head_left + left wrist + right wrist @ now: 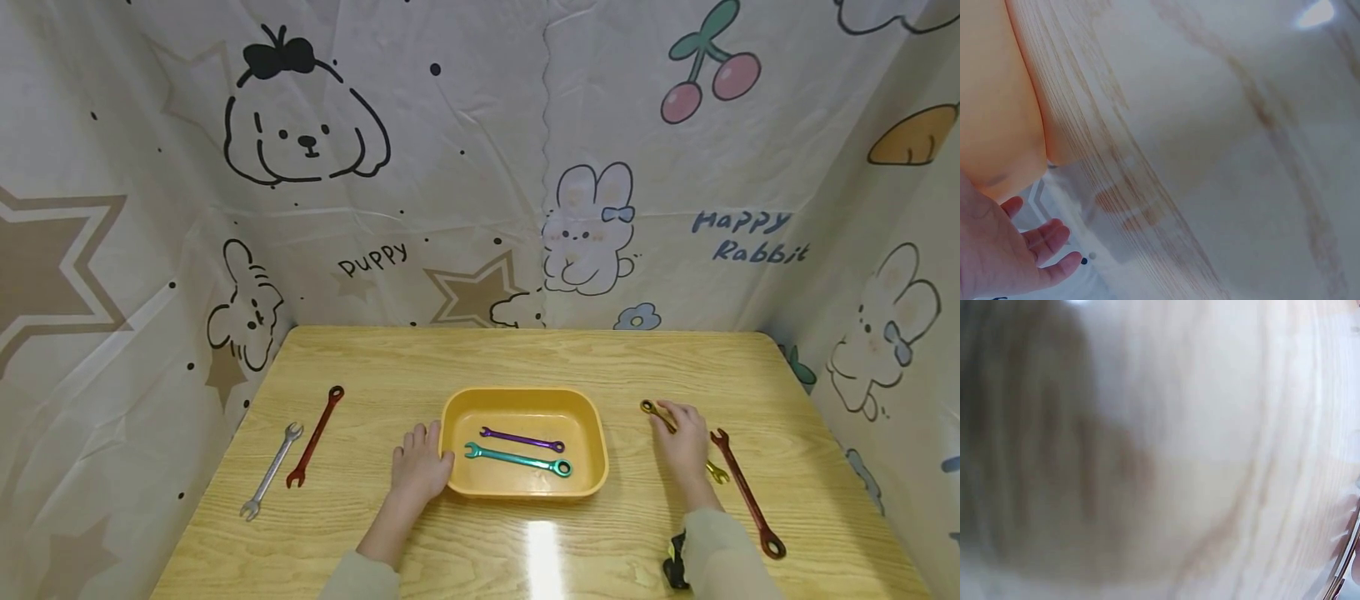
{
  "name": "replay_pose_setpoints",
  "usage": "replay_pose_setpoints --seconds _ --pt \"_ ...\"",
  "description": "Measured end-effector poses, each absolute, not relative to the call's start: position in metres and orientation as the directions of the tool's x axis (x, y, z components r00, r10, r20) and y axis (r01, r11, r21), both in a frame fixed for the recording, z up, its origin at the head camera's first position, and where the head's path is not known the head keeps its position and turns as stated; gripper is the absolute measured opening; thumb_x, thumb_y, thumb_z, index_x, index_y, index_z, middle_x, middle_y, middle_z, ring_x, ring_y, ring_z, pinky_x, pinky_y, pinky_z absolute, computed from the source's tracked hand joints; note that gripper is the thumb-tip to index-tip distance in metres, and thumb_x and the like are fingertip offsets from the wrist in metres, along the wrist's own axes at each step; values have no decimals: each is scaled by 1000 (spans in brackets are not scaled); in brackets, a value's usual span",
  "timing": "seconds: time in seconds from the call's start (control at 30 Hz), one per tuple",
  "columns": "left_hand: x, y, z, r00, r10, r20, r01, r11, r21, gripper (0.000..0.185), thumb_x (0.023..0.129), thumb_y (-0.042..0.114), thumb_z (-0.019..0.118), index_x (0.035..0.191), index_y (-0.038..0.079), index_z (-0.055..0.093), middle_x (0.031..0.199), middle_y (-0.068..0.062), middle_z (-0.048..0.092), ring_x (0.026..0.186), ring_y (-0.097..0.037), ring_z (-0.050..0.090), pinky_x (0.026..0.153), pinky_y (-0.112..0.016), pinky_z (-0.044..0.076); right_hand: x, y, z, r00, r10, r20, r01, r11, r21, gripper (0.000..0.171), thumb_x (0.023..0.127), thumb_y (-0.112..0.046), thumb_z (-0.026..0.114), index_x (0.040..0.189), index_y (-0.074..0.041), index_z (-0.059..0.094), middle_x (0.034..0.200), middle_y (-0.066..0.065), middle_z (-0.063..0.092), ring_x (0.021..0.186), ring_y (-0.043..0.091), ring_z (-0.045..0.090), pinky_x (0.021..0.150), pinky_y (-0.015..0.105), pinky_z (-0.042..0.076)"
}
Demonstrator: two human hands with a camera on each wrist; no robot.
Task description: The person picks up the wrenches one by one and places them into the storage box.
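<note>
A yellow plastic basin (522, 492) stands mid-table, with a purple wrench (522, 439) and a teal ratcheting wrench (517, 459) lying inside. My left hand (422, 468) rests against the basin's left side, thumb at the rim. In the left wrist view, the fingers (1047, 244) are loosely extended beside the basin wall. To the right of the basin, my right hand (684, 442) pinches a gold ratcheting wrench (662, 415) around its middle, which the hand hides. Only that wrench's two ends show in the head view.
Close right of the right hand lies a red ratcheting wrench (747, 492). At the left of the wooden table (375, 358) lie another red wrench (316, 437) and a silver open-ended wrench (272, 472). A printed curtain (465, 208) surrounds the table's back and sides.
</note>
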State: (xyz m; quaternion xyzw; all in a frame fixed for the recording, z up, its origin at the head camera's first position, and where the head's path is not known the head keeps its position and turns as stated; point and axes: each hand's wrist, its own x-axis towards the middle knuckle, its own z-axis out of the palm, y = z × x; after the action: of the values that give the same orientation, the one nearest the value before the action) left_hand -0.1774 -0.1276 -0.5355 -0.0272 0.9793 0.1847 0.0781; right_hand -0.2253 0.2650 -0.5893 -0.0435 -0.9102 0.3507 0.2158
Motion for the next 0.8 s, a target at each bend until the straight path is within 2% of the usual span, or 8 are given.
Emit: replay_pose_setpoints --seconds 0.23,0.57,0.8 --pt "-177 -128 -537 -989 -22 -148 -74 931 358 53 89 29 46 136 8 34 125 -18 38 112 -33 35 89 -53 31 -226 270 -595 -913 230 336 -40 772 -635 28 82 -9 66 109 0 61 101 22 51 95 40 44 81 57 28" --pt "-177 -128 -538 -987 -25 -156 -80 929 360 52 90 30 45 136 8 33 126 -18 37 112 -33 35 90 -52 31 -227 273 -596 -933 240 267 11 761 -649 31 85 -14 64 113 -3 60 106 22 49 100 40 41 82 57 26" --pt "-177 -129 -538 -987 -30 -160 -88 925 368 54 89 30 45 136 8 33 127 -18 37 113 -33 35 90 -52 30 -227 273 -598 -927 255 275 13 755 -656 26 84 -13 64 108 -2 63 102 21 49 96 39 43 83 56 27"
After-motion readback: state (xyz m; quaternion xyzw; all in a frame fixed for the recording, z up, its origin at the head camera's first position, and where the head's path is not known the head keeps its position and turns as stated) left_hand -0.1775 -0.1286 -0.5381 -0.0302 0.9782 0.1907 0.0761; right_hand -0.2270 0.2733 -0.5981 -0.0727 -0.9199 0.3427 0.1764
